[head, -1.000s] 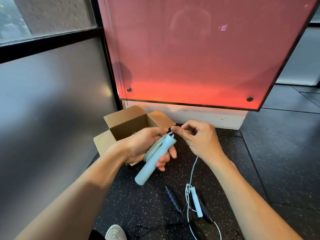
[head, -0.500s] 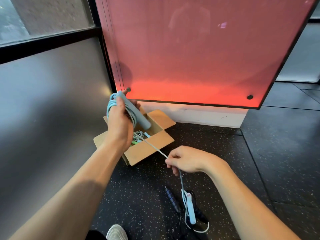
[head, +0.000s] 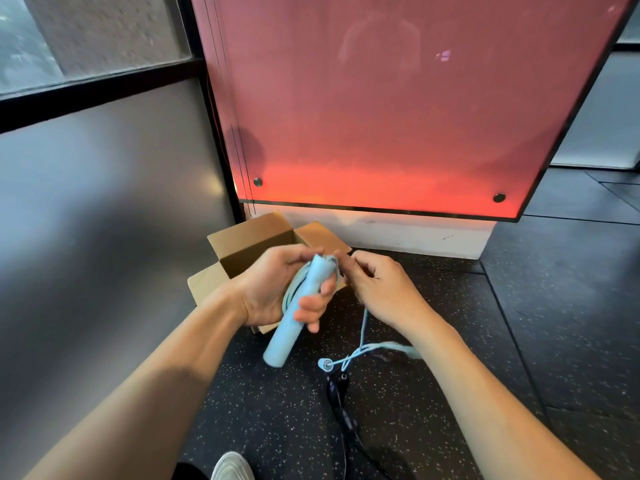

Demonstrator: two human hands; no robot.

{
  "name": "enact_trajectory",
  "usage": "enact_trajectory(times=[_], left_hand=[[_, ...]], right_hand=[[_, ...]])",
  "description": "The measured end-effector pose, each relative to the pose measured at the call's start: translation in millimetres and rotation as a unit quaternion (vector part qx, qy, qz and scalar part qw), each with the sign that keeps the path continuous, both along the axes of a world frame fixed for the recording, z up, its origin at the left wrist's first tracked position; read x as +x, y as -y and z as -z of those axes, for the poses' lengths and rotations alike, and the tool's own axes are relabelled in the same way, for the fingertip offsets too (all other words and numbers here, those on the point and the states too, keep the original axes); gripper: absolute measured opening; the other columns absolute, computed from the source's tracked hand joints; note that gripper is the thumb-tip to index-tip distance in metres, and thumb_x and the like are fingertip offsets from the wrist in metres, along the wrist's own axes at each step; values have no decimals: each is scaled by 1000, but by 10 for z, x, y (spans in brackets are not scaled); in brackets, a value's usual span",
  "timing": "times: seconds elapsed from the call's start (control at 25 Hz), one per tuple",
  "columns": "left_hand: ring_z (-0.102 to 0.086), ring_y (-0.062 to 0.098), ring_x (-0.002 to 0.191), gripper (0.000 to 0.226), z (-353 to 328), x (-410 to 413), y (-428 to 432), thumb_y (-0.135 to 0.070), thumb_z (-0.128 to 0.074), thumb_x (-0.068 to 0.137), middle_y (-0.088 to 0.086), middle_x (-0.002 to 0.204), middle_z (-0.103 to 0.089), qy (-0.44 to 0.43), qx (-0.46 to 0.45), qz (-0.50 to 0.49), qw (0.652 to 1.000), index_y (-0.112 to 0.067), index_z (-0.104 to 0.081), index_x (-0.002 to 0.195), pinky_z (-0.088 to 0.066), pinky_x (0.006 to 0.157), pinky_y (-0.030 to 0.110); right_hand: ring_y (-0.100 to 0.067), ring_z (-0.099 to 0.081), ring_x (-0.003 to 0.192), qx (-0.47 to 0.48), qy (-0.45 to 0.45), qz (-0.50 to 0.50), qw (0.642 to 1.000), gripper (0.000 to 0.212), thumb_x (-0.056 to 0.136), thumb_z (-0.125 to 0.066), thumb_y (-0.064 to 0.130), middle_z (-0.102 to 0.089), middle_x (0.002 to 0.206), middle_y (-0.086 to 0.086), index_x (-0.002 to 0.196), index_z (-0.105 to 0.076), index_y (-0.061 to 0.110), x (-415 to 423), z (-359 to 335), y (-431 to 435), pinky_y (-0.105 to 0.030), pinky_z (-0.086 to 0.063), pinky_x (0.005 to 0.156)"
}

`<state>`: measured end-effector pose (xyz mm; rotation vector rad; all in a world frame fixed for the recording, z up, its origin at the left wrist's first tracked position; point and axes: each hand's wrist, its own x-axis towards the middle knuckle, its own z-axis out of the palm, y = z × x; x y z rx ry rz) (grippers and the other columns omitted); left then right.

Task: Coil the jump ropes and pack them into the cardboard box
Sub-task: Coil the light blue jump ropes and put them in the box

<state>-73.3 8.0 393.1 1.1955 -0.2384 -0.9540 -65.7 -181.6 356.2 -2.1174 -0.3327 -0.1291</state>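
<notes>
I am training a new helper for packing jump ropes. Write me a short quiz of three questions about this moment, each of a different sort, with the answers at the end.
1. True or false: the left hand grips the light blue handle.
2. Fill the gap: the right hand pinches the light blue ____ that hangs down to the second handle.
3. Choose one: where does the black jump rope lie?
A) in the left hand
B) on the floor
C) in the right hand

Key: 1 true; 2 cord; 3 B.
</notes>
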Motion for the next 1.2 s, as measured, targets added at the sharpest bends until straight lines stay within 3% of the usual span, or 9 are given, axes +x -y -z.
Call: enact_trajectory(times=[0.12, 0.24, 0.44, 0.52, 0.76, 0.84, 0.92, 1.0, 1.2], left_hand=[[-45, 17, 47, 48, -107, -12, 47, -40, -26, 100, 3, 57, -44, -5, -192, -93, 977, -9, -56, 77, -52, 63, 34], [-47, 14, 58, 44, -115, 90, -2, -41, -27, 103, -1, 68, -45, 6, -361, -211, 909, -12, -56, 88, -49, 80, 29], [-53, 19, 69, 40, -92, 251, -174, -45, -28, 104, 4, 79, -50, 46, -416, -384, 823, -11, -51, 108, -40, 93, 33], [-55, 19, 71, 44, -71, 264, -196, -45, -28, 104, 4, 80, -53, 44, -424, -409, 807, -10, -51, 119, -38, 98, 33], [-56, 19, 71, 43, -68, 308, -108, -46, -31, 105, 5, 79, -54, 76, -325, -546, 769, -12, -53, 120, -47, 88, 36], [-59, 19, 77, 39, -12, 302, -60, -45, -32, 104, 4, 80, -59, 182, -118, -576, 788, -16, -58, 101, -48, 84, 36], [-62, 21, 85, 42, 87, 261, 1, -48, -31, 103, 8, 89, -65, 348, 198, -476, 783, -21, -60, 91, -49, 85, 36], [-63, 19, 82, 42, 155, 212, 38, -49, -35, 102, 14, 91, -67, 367, 346, -291, 813, -20, -63, 90, -51, 84, 35], [-62, 23, 70, 34, 162, 109, 10, -41, -67, 90, 11, 78, -68, 188, 255, -30, 948, -8, -68, 100, -52, 82, 41]], right_hand=[[-12, -69, 74, 2, -165, -75, 983, 71, 93, -28, 78, -73, 74, 0, 84, -65, 18, 38, 41, -37, -38, -51, 83], [-17, -68, 97, -190, -224, -107, 950, 40, 104, -40, 50, -74, 98, 3, 99, -66, 21, 58, 201, 33, -36, -51, 88], [-14, -66, 58, -92, 46, 15, 995, 24, 106, -46, 28, -66, 70, 4, 96, -67, 24, 6, 63, 41, -30, -51, 53], [-19, -66, 57, -115, -17, -16, 993, 28, 105, -47, 32, -63, 64, 4, 85, -66, 28, -14, 3, 49, -34, -52, 56], [-8, -52, 49, -31, -27, -23, 999, 39, 99, -56, 48, -61, 55, 7, 73, -70, 23, -73, -96, -44, -27, -41, 53], [-6, -57, 49, -34, -84, -94, 991, 38, 100, -55, 46, -64, 56, 1, 77, -71, 21, -132, -96, -105, -20, -46, 55], [-9, -61, 49, -15, -98, -95, 991, 37, 101, -55, 44, -62, 54, -1, 77, -70, 20, -172, -71, -165, -20, -49, 58], [-8, -56, 50, 1, -70, -48, 996, 40, 101, -54, 43, -57, 52, 2, 72, -68, 19, -124, -71, -152, -26, -45, 57], [-9, -58, 58, 108, -78, -9, 991, 39, 106, -47, 31, -64, 58, -2, 75, -65, 17, -50, -68, -57, -30, -46, 65]])
